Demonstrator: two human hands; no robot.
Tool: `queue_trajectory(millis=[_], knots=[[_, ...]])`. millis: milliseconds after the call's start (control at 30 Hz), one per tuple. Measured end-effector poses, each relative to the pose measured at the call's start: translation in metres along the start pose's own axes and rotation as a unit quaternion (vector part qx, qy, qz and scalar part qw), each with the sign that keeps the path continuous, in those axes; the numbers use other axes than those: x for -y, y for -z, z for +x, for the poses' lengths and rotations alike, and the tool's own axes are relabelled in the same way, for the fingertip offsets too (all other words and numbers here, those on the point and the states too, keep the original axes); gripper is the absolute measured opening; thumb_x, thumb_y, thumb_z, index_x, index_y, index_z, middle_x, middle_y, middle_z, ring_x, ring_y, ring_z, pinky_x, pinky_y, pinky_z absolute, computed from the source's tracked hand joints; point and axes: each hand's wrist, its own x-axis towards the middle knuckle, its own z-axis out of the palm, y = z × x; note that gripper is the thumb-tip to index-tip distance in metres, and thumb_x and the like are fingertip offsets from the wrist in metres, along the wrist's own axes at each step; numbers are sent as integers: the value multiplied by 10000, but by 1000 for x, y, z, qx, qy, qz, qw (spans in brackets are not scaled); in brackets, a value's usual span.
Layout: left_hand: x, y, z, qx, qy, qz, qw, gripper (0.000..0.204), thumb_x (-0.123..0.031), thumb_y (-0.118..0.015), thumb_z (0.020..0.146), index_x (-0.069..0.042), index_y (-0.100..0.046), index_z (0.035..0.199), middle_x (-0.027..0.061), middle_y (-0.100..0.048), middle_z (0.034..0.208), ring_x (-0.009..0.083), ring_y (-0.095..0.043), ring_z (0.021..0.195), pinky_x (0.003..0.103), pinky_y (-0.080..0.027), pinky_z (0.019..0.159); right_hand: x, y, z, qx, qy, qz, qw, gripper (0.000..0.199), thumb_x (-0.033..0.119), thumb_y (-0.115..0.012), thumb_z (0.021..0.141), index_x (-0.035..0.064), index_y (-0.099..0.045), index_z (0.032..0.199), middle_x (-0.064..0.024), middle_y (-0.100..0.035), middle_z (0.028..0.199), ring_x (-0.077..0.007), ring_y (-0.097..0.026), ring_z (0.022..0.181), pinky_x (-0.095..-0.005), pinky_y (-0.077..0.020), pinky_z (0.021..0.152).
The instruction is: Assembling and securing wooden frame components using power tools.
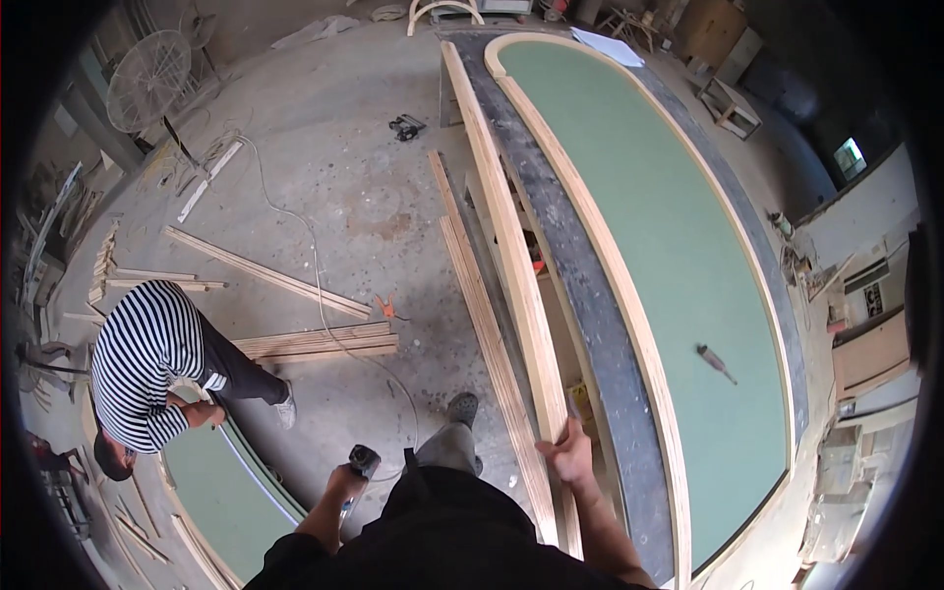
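My right hand [568, 452] is closed around the near part of a long pale wooden beam [516, 256], which runs away from me along the left side of the dark workbench. Low on the left, my left hand [343, 484] grips a dark handheld power tool [364, 459]; its exact kind is not clear. A thin hose or cord [317, 258] crosses the floor and curves close to that tool. On the bench lies a green panel [669, 216], edged with a wooden frame [621, 285] that is rounded at the far end. A small hand tool [716, 364] rests on the panel.
At the left, a person in a striped top [152, 349] bends over another green panel [211, 501]. Wooden strips [315, 341] lie on the floor, and more strips [482, 315] run beside the bench. A large fan [149, 81] stands at the far left.
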Motion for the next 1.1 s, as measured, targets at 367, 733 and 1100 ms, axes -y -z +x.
queue_trajectory(millis=[367, 733, 1100], knots=[[22, 17, -21, -15, -35, 86, 996, 385, -290, -640, 716, -87, -713, 1034, 204, -699, 1044, 372, -656, 1026, 466, -528, 910, -75, -28, -97, -6, -49, -91, 995, 603, 340, -828, 671, 30, -508, 1076, -173, -666, 774, -389, -671, 781, -470, -526, 713], [37, 45, -15, 29, 2, 88, 996, 404, -341, -663, 722, -61, -713, 1009, 217, -693, 1031, 381, -648, 1030, 462, -529, 911, -74, -57, 39, 62, -90, -158, 981, 577, 368, -776, 693, 69, -498, 1100, -218, -694, 887, -434, -664, 865, -509, -530, 785], [8, 111, 20, 44, 90, -2, 995, 398, -330, -735, 657, -50, -726, 940, 222, -709, 916, 375, -689, 920, 437, -559, 820, -125, -125, 184, 104, -151, -239, 954, 575, 372, -643, 779, 85, -475, 1248, -255, -681, 1018, -446, -671, 892, -533, -543, 804]])
